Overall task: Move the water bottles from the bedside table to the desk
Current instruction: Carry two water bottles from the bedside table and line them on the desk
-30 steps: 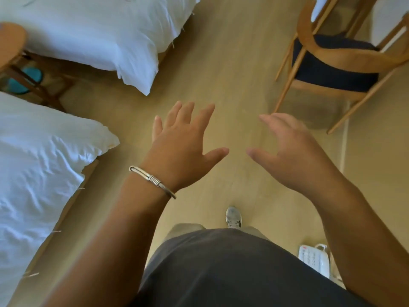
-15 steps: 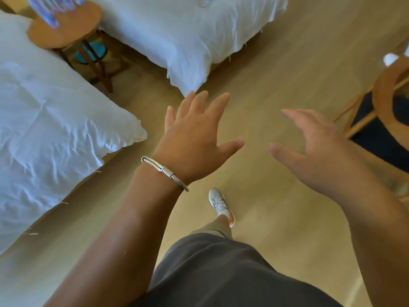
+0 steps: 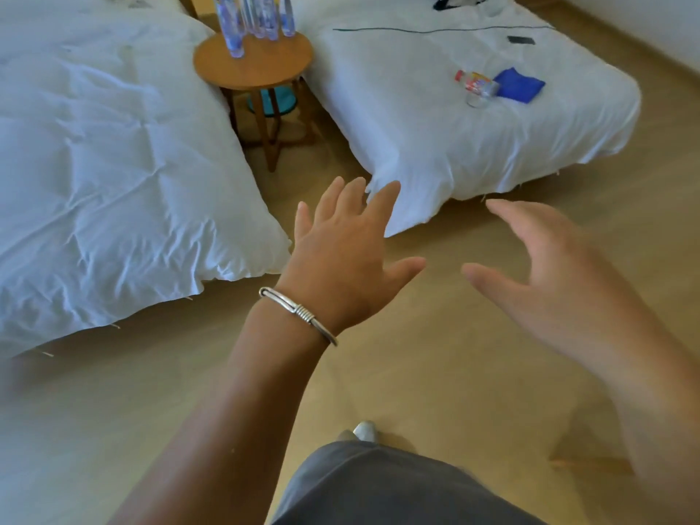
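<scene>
I am holding my left hand (image 3: 341,255) out at the centre of the frame, fingers spread straight and gripping nothing, a silver bangle (image 3: 299,314) circling the wrist. My right hand (image 3: 549,282) is reaching out beside it at centre right, blurred, its fingers loosely bent and its thumb out, also holding nothing. Both are hanging over the wooden floor (image 3: 435,373). Below them my grey shorts (image 3: 378,486) are filling the bottom edge, with a shoe tip (image 3: 364,430) just showing above them. Spreading outward, one white bed (image 3: 113,164) is lying at the left and another white bed (image 3: 435,119) at the upper right. Between them, at the upper centre, the round wooden counter (image 3: 261,66) is carrying the water bottles (image 3: 252,20), standing upright and clustered at its far side. On the right bed a small bottle (image 3: 475,85) is lying beside a blue cloth (image 3: 521,85).
</scene>
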